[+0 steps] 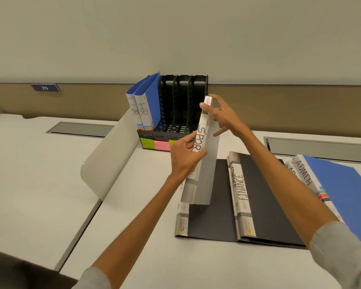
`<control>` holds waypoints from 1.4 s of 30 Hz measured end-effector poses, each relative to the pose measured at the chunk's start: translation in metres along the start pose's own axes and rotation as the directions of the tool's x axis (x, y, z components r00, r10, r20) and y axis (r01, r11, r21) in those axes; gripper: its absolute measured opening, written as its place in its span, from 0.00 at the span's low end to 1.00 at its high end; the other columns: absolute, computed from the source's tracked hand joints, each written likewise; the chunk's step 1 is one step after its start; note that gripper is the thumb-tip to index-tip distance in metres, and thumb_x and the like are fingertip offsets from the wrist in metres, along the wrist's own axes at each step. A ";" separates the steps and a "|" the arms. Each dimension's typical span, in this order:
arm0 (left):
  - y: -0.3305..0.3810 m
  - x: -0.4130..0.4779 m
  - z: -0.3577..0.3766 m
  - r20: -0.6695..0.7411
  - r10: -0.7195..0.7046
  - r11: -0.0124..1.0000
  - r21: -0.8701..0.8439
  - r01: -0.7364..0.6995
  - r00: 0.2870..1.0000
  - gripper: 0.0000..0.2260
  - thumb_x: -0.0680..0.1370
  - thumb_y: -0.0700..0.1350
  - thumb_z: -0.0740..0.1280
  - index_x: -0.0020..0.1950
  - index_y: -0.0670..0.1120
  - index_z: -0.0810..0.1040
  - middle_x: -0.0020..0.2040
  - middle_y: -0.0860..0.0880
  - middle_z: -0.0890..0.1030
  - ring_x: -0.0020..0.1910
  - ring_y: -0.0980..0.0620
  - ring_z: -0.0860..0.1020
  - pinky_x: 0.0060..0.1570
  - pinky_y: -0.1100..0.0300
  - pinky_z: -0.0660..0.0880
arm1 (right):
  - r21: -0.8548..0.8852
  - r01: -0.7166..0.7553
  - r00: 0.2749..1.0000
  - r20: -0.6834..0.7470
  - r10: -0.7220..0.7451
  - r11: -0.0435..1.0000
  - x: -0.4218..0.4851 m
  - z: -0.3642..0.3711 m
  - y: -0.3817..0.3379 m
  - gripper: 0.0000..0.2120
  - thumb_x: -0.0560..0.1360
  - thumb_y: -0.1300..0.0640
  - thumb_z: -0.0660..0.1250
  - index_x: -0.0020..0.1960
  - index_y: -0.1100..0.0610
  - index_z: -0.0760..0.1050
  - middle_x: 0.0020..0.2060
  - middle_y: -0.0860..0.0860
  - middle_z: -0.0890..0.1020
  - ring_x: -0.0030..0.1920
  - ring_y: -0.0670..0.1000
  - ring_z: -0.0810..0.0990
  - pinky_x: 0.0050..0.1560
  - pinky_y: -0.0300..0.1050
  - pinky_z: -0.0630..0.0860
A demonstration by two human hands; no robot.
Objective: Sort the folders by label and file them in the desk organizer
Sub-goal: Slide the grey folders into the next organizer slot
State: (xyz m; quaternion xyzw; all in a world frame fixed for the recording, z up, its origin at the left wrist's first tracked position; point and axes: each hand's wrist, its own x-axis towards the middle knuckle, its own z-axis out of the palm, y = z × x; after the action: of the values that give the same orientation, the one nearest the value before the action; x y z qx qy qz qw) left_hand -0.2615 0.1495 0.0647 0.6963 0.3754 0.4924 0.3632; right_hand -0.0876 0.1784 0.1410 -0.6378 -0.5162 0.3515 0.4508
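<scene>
One grey folder near-upright | left hand pinches spine | right hand seemingly pinches top

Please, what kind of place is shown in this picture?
Most likely an office workstation. This shows in the HR folders standing in the black desk organizer, the FINANCE folder and ADMIN folder lying on the white desk, and the number plate on the partition behind.

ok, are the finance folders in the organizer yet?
No: the finance folders lie flat on the desk, only the HR folders stand in the organizer, and the left hand and right hand hold the grey folder.
</scene>
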 end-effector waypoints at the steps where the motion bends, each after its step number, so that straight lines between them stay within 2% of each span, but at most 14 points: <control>1: 0.001 -0.001 0.001 -0.013 0.021 1.000 0.017 -0.021 1.000 0.27 0.67 0.38 0.75 0.66 0.45 0.77 0.42 0.74 0.79 0.40 0.66 0.82 0.37 0.69 0.79 | 0.029 0.023 0.999 0.023 -0.024 0.999 0.002 -0.001 -0.007 0.30 0.73 0.41 0.70 0.71 0.42 0.63 0.66 0.56 0.72 0.60 0.61 0.75 0.38 0.62 0.83; 4: 0.001 -0.003 0.005 -0.048 0.058 0.997 0.044 -0.056 0.997 0.29 0.67 0.39 0.74 0.68 0.46 0.76 0.41 0.76 0.78 0.39 0.63 0.82 0.37 0.67 0.80 | 0.128 0.063 0.995 0.067 -0.072 0.990 0.003 -0.002 -0.022 0.23 0.73 0.52 0.73 0.64 0.47 0.68 0.55 0.51 0.77 0.53 0.56 0.80 0.38 0.60 0.83; 6: 0.000 -0.003 0.006 -0.067 0.071 0.997 0.047 -0.068 0.995 0.29 0.68 0.40 0.74 0.69 0.46 0.75 0.44 0.77 0.77 0.41 0.66 0.82 0.39 0.68 0.79 | 0.139 0.103 0.993 0.040 -0.110 0.985 0.001 -0.004 -0.030 0.22 0.72 0.55 0.74 0.63 0.49 0.70 0.51 0.47 0.78 0.48 0.51 0.81 0.36 0.56 0.83; 9: 0.001 -0.004 0.009 -0.093 0.074 0.996 0.052 -0.069 0.993 0.30 0.68 0.41 0.75 0.69 0.46 0.74 0.46 0.78 0.76 0.43 0.73 0.79 0.39 0.72 0.78 | 0.163 0.150 0.989 -0.005 -0.151 0.975 -0.001 -0.004 -0.039 0.23 0.71 0.57 0.75 0.64 0.53 0.73 0.54 0.50 0.80 0.50 0.53 0.82 0.35 0.56 0.83; 11: 0.004 -0.003 0.010 -0.119 0.069 0.997 0.039 -0.065 0.990 0.30 0.67 0.42 0.75 0.69 0.48 0.74 0.53 0.71 0.77 0.44 0.75 0.78 0.40 0.72 0.78 | 0.162 0.181 0.983 -0.048 -0.175 0.970 -0.002 -0.004 -0.046 0.22 0.71 0.58 0.75 0.63 0.55 0.76 0.57 0.53 0.79 0.53 0.56 0.82 0.37 0.57 0.84; 17: 0.005 0.010 0.009 -0.180 0.106 0.993 0.062 -0.096 0.978 0.29 0.68 0.42 0.75 0.69 0.49 0.75 0.57 0.57 0.80 0.49 0.78 0.75 0.44 0.73 0.77 | 0.196 0.257 0.965 -0.108 -0.240 0.946 -0.002 -0.004 -0.068 0.17 0.68 0.63 0.76 0.56 0.54 0.81 0.53 0.52 0.81 0.53 0.55 0.82 0.35 0.50 0.83; 19: 0.004 0.014 0.007 -0.189 0.113 0.993 0.066 -0.102 0.976 0.28 0.69 0.43 0.75 0.69 0.48 0.75 0.56 0.62 0.80 0.49 0.75 0.77 0.46 0.74 0.76 | 0.202 0.280 0.957 -0.129 -0.258 0.938 -0.001 -0.003 -0.076 0.17 0.67 0.63 0.76 0.56 0.55 0.82 0.50 0.51 0.82 0.53 0.54 0.82 0.35 0.50 0.84; 21: 0.004 0.016 0.004 -0.181 0.113 0.993 0.062 -0.104 0.977 0.28 0.69 0.43 0.75 0.69 0.50 0.75 0.54 0.70 0.77 0.48 0.73 0.78 0.47 0.74 0.76 | 0.203 0.295 0.951 -0.160 -0.265 0.934 0.000 -0.001 -0.084 0.18 0.67 0.64 0.76 0.56 0.56 0.82 0.47 0.50 0.82 0.50 0.52 0.83 0.36 0.51 0.84; 24: -0.004 0.014 -0.002 -0.127 0.093 0.995 0.041 -0.089 0.988 0.30 0.70 0.42 0.74 0.71 0.53 0.72 0.53 0.76 0.75 0.50 0.70 0.79 0.48 0.73 0.76 | 0.196 0.329 0.937 -0.190 -0.293 0.924 0.004 0.005 -0.095 0.17 0.67 0.65 0.76 0.56 0.58 0.83 0.43 0.49 0.83 0.44 0.49 0.84 0.37 0.51 0.84; 27: -0.023 0.008 -0.013 -0.080 0.067 0.998 0.024 -0.065 0.995 0.30 0.71 0.42 0.74 0.72 0.52 0.70 0.53 0.78 0.75 0.52 0.70 0.78 0.48 0.73 0.76 | 0.203 0.367 0.922 -0.209 -0.326 0.908 0.013 0.009 -0.110 0.18 0.67 0.66 0.76 0.55 0.58 0.83 0.48 0.52 0.84 0.47 0.50 0.85 0.36 0.51 0.84; 29: -0.037 0.005 -0.022 -0.077 0.031 1.000 -0.003 -0.031 0.997 0.29 0.72 0.46 0.75 0.71 0.53 0.71 0.54 0.77 0.75 0.53 0.70 0.77 0.48 0.72 0.76 | 0.224 0.395 0.912 -0.213 -0.351 0.891 0.021 0.012 -0.122 0.17 0.66 0.66 0.76 0.55 0.58 0.83 0.47 0.52 0.84 0.48 0.52 0.85 0.36 0.51 0.84; 33: -0.051 0.012 -0.044 -0.073 -0.017 0.995 -0.096 0.010 0.997 0.33 0.69 0.55 0.77 0.72 0.56 0.70 0.58 0.72 0.76 0.58 0.67 0.77 0.54 0.66 0.77 | 0.248 0.435 0.896 -0.214 -0.389 0.866 0.041 0.024 -0.145 0.17 0.65 0.66 0.76 0.54 0.58 0.83 0.42 0.51 0.83 0.46 0.54 0.85 0.37 0.54 0.84; 36: -0.059 0.031 -0.063 -0.073 -0.060 0.989 -0.137 0.050 0.996 0.29 0.71 0.52 0.74 0.70 0.57 0.70 0.57 0.72 0.77 0.57 0.67 0.78 0.53 0.67 0.77 | 0.229 0.459 0.883 -0.225 -0.412 0.858 0.060 0.041 -0.156 0.17 0.66 0.66 0.76 0.55 0.60 0.83 0.42 0.53 0.83 0.45 0.54 0.85 0.39 0.56 0.84; 42: -0.097 0.072 -0.096 0.010 -0.113 0.986 -0.123 0.113 0.994 0.24 0.78 0.44 0.68 0.74 0.47 0.68 0.63 0.64 0.75 0.62 0.68 0.74 0.56 0.72 0.73 | 0.207 0.479 0.867 -0.262 -0.423 0.853 0.108 0.069 -0.172 0.16 0.67 0.66 0.76 0.55 0.61 0.83 0.41 0.54 0.83 0.45 0.57 0.85 0.42 0.57 0.84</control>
State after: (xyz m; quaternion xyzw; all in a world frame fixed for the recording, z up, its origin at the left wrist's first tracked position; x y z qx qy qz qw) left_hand -0.3523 0.2702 0.0337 0.6506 0.3826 0.4923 0.4336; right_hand -0.1856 0.3086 0.2799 -0.4652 -0.5504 0.2329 0.6531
